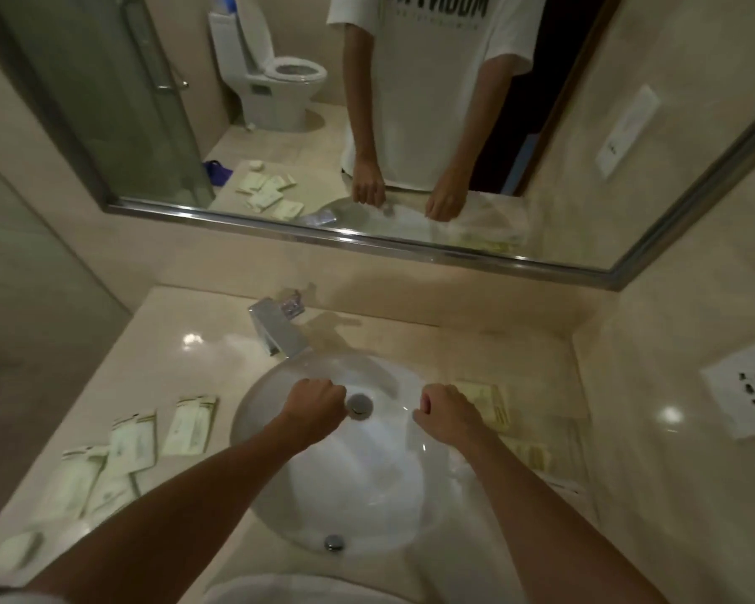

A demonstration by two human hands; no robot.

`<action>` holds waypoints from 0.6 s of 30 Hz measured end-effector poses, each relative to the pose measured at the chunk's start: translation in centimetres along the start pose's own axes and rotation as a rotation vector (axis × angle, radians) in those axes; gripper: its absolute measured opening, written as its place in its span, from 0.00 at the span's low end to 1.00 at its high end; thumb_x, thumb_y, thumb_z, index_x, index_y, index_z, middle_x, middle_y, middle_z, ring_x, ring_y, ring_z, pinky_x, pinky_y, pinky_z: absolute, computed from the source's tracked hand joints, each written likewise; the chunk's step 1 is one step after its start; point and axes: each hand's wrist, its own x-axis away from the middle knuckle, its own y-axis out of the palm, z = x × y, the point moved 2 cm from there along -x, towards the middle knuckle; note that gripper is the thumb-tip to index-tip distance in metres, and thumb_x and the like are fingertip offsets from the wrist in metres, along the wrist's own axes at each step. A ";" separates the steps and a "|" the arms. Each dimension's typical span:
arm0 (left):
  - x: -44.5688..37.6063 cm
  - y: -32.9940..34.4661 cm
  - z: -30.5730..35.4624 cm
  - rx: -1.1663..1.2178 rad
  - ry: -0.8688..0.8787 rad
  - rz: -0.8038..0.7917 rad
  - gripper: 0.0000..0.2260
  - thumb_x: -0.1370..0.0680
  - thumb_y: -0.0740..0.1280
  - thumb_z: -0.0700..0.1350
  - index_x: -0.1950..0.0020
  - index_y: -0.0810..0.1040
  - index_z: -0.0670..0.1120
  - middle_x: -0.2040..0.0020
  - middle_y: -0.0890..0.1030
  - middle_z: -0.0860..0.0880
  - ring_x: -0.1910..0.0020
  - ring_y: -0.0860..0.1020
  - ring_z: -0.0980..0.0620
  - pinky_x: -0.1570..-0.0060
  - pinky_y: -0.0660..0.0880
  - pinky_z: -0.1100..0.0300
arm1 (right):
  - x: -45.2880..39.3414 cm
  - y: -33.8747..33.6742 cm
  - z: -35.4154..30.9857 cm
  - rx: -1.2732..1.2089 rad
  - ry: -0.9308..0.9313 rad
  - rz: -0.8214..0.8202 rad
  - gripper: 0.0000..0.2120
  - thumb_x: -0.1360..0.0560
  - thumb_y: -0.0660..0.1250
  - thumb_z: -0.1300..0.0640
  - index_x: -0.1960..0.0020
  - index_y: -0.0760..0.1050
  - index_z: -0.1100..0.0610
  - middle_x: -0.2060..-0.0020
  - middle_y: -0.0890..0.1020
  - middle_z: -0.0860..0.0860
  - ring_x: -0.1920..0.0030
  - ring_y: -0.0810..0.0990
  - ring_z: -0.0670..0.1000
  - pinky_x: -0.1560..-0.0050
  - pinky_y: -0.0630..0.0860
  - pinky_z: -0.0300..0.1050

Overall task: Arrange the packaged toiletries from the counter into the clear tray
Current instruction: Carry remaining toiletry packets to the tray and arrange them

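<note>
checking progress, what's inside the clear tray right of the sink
The clear tray holds pale green toiletry packets along its far side and more nearer the camera. The right hand covers its left edge, so a count isn't possible.

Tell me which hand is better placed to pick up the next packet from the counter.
Probably the left hand: the loose packets lie on the counter on its side of the sink, while the right hand is over by the tray.

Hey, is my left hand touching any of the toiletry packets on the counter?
Apart. The head view shows the left hand over the sink, with bare basin between it and the nearest toiletry packet.
</note>
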 end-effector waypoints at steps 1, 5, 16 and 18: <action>0.9 0.2 -1.2 0.010 -0.027 0.010 0.10 0.22 0.58 0.45 0.53 0.77 0.43 0.52 0.82 0.41 0.54 0.80 0.40 0.59 0.71 0.54 | 0.2 0.5 -1.5 0.024 -0.029 -0.008 0.07 0.29 0.64 0.54 0.63 0.67 0.51 0.62 0.74 0.50 0.63 0.73 0.53 0.64 0.67 0.44; 4.5 1.2 -6.3 0.066 -0.131 0.022 0.10 0.23 0.59 0.45 0.51 0.78 0.43 0.51 0.82 0.42 0.52 0.80 0.41 0.56 0.74 0.55 | 0.7 3.1 -7.1 0.083 -0.133 -0.038 0.06 0.26 0.63 0.56 0.61 0.68 0.53 0.62 0.74 0.51 0.62 0.74 0.54 0.64 0.68 0.44; 15.0 5.4 -17.9 0.159 -0.373 -0.010 0.10 0.23 0.59 0.46 0.51 0.77 0.43 0.51 0.81 0.42 0.52 0.80 0.41 0.57 0.73 0.54 | 1.5 9.9 -20.0 0.187 -0.273 -0.195 0.06 0.27 0.65 0.51 0.59 0.72 0.52 0.61 0.76 0.50 0.61 0.76 0.53 0.60 0.71 0.43; 16.6 6.3 -19.7 0.172 -0.410 -0.028 0.10 0.24 0.60 0.47 0.51 0.77 0.43 0.52 0.81 0.43 0.53 0.80 0.41 0.58 0.73 0.55 | 1.6 11.5 -21.9 0.161 -0.286 -0.229 0.06 0.28 0.65 0.52 0.60 0.73 0.53 0.61 0.78 0.51 0.61 0.77 0.52 0.62 0.72 0.43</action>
